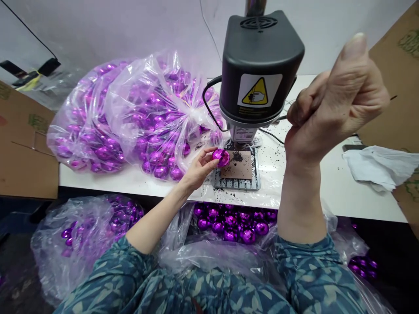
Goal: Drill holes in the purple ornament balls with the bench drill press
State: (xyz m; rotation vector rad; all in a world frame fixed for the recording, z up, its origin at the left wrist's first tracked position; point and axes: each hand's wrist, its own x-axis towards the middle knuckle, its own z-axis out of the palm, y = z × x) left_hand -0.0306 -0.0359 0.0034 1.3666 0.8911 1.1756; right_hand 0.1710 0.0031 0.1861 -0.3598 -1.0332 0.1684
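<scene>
My left hand (199,169) pinches a shiny purple faceted ball (221,157) between thumb and fingers. It holds the ball over the left edge of a brown square board (245,168), which lies on the metal base (225,184) of a small drill press (262,48). Black shavings are scattered on board and base. My right hand (340,98) is raised to the right of the motor housing, its fingers curled in a fist around the drill press lever (283,117). Most of that lever is hidden by the hand. The drill's tip is hard to make out.
Clear plastic bags (144,104) full of purple balls stand at the left on the white table (294,192). More balls (242,224) lie in plastic below the front edge. Cardboard boxes (26,152) flank both sides; a white cloth (379,165) lies at right.
</scene>
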